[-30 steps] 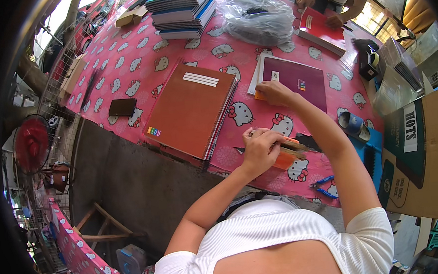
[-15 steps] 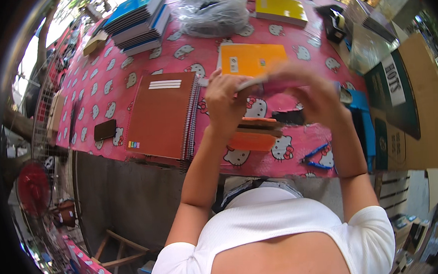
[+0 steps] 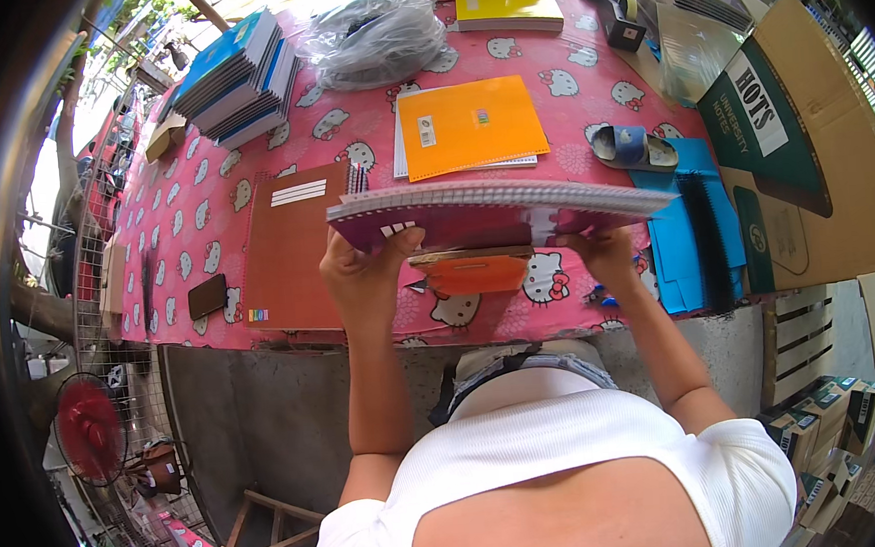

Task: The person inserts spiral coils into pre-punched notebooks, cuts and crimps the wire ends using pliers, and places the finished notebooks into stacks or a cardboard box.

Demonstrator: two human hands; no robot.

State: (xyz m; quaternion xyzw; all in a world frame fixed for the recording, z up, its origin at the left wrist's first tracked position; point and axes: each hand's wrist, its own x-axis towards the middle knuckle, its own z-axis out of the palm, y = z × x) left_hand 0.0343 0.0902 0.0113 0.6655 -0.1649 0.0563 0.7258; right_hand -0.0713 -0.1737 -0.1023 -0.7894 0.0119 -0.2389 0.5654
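The person's L hand (image 3: 362, 275) has its grip on the L end of a purple spiral notebook (image 3: 460, 235), R hand (image 3: 602, 258) gripping its lower edge toward the R, notebook held tilted over the pink table (image 3: 178, 204) w/ brown notebook (image 3: 291, 252) to L & orange notebook (image 3: 488, 120) just beyond.

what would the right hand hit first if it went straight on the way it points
The purple notebook that the right hand holds comes first; past it, the orange notebook seems roughly in line, though depth is hard to judge.
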